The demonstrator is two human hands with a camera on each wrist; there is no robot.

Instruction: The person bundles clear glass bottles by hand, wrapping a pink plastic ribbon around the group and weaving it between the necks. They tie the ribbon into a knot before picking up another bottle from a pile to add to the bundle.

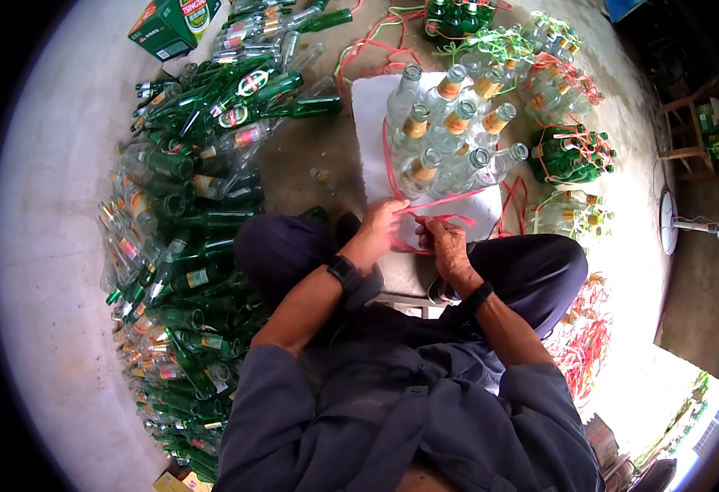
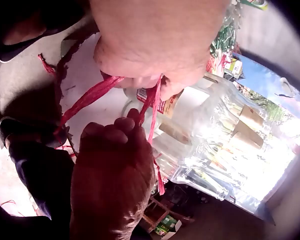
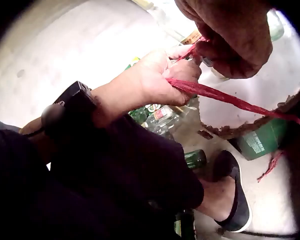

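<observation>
A cluster of clear glass bottles (image 1: 450,123) with gold neck labels stands on a white board (image 1: 368,107) in front of the person's knees. Red plastic twine (image 1: 388,160) runs round the cluster's lower part. At its near side the left hand (image 1: 382,223) grips the twine between thumb and curled fingers. Just right of it, the right hand (image 1: 448,246) pinches a strand, its loose end sticking out to the right. In the left wrist view, twine (image 2: 92,100) stretches down-left from the left hand, and another strand joins both hands. One bottle (image 1: 509,156) leans outward at the cluster's right.
A large heap of green and clear bottles (image 1: 212,197) lies along the left. Bundles of tied bottles (image 1: 573,156) stand at the right, beside a white fan (image 1: 668,221). Loose red twine (image 1: 577,353) is piled by the right knee. A green carton (image 1: 171,29) stands far left.
</observation>
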